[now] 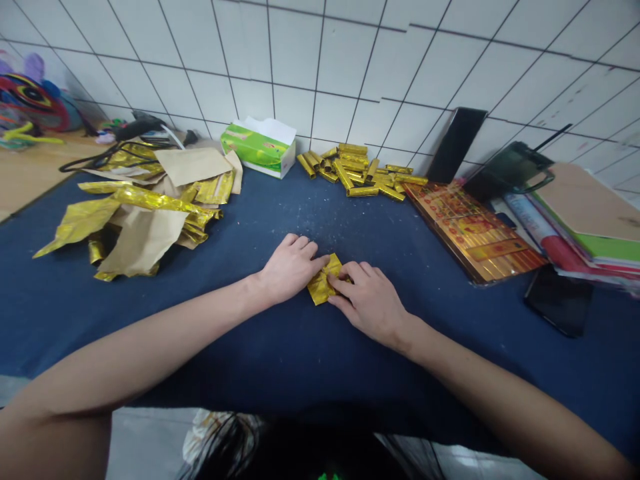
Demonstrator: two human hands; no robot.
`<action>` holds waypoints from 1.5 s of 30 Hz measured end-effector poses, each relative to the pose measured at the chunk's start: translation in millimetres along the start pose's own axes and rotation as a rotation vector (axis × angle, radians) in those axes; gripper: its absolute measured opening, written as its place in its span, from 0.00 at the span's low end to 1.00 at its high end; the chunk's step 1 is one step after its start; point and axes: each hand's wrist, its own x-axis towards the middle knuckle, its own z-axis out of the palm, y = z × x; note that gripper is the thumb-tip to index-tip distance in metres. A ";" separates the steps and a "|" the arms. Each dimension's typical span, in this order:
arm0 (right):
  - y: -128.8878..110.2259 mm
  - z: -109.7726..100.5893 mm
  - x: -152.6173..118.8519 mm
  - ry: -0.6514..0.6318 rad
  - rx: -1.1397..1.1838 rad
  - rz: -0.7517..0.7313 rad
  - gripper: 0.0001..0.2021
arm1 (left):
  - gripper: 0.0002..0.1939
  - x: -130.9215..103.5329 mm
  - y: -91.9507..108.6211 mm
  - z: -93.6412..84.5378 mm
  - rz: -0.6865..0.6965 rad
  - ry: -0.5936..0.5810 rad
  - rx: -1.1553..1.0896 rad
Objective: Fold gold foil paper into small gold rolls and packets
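Observation:
A small piece of gold foil paper [318,288], creased across its face, lies on the dark blue tablecloth between my two hands. My left hand [290,268] is closed, its fingers curled and one digit pressed on the paper's upper left edge. From the other side my right hand [369,297] has bent fingers on the paper, the thumb low at its right edge and a fingertip near the middle. The right part of the sheet is hidden under those fingers.
Gold paper rolls [353,170] are piled by the tiled wall. Crumpled gold and brown paper [145,233] lies left, with a green tissue box [255,148] behind. Rightward are a packet of printed gold paper [475,230], a dark mug [510,170] and a phone [559,300].

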 end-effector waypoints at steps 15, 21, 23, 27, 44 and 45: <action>0.5 0.4 0.8 0.017 -0.033 -0.018 0.14 | 0.18 -13.9 10.9 -19.4 0.053 -0.024 -0.126; -0.5 0.8 0.1 0.011 -0.039 -0.010 0.12 | 0.42 -29.7 28.2 -4.2 0.061 -0.194 -0.187; -2.1 0.3 -0.3 0.012 -0.046 -0.008 0.12 | 0.45 -32.6 27.7 -0.9 0.072 -0.194 -0.185; -6.1 -1.6 -2.0 0.011 -0.044 -0.010 0.16 | 0.40 -32.4 21.5 1.3 0.096 -0.178 -0.222; 27.0 10.7 3.4 -0.173 0.028 -0.066 0.24 | 0.43 -29.9 17.9 -4.5 0.110 -0.226 -0.271; 26.0 11.7 2.2 -0.175 0.014 -0.061 0.25 | 0.43 -30.0 18.0 -4.7 0.106 -0.229 -0.272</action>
